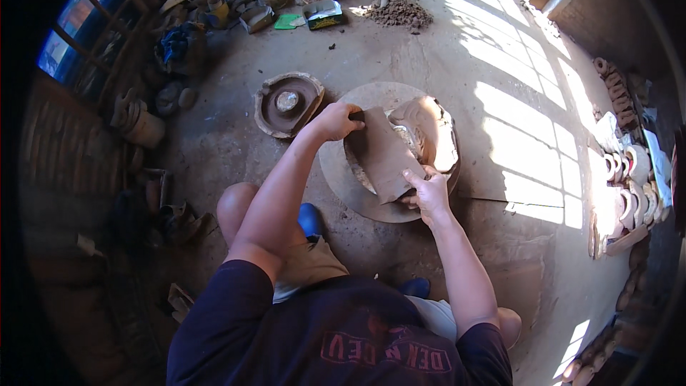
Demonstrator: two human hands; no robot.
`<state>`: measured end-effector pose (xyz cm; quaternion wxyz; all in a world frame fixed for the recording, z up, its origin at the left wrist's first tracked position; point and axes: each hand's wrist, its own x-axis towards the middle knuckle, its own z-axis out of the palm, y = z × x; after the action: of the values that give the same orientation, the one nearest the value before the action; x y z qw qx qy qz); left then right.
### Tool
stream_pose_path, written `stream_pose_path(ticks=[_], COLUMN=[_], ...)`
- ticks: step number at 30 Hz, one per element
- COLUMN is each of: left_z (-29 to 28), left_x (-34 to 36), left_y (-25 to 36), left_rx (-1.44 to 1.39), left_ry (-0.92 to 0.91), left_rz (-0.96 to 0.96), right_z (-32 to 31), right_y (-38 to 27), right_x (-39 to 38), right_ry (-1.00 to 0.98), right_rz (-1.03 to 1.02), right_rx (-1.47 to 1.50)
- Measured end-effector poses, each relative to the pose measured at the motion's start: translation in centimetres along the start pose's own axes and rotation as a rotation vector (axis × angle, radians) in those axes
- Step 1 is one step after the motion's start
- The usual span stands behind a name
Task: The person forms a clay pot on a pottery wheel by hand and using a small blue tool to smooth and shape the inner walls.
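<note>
Clay slab, a flat brown sheet, held by both hands over a round mould; the left hand grips the sheet's edge at eleven o'clock, with the fingers closed on it; the right hand grips it between four and five o'clock, thumb on the upper face and fingers beneath; the slab covers much of the mould, though whether the two touch cannot be told; brown clay lining shows in the mould at two o'clock from the slab; a pale round board lies under the mould. Around the slab: at ten o'clock, well apart from the board's centre, a round dish with a raised central knob; at twelve o'clock, a heap of brown crumbs on the sunlit floor; at seven to eight o'clock, a blue shoe.
</note>
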<state>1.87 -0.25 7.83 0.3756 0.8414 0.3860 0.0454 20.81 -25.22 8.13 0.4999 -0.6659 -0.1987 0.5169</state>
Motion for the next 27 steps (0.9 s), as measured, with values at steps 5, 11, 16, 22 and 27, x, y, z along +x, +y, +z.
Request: stream_pose_path(ticks=[5, 11, 16, 22, 27], left_z=[0.2, 0.0, -0.1, 0.3, 2.9], left_x=[0.3, 0.9, 0.9, 0.4, -0.1], left_y=[-0.8, -0.1, 0.2, 0.6, -0.2], left_rx=[-0.046, -0.11, -0.102, -0.095, -0.188], left_ry=[0.04, 0.088, 0.16, 0.218, 0.591], left_rz=[-0.033, -0.047, -0.042, -0.001, -0.16], right_z=[0.1, -1.8, -0.8, 0.3, 1.1], right_y=[0.2, 1.8, 2.1, 2.6, 1.4], right_x=[0.4, 3.8, 3.3, 3.4, 2.0], right_ry=[-0.041, -0.031, 0.044, 0.055, 0.084], right_rz=[0.121, -0.163, -0.165, -0.105, -0.252], right_rx=[-0.06, -0.471, -0.464, -0.474, -0.723])
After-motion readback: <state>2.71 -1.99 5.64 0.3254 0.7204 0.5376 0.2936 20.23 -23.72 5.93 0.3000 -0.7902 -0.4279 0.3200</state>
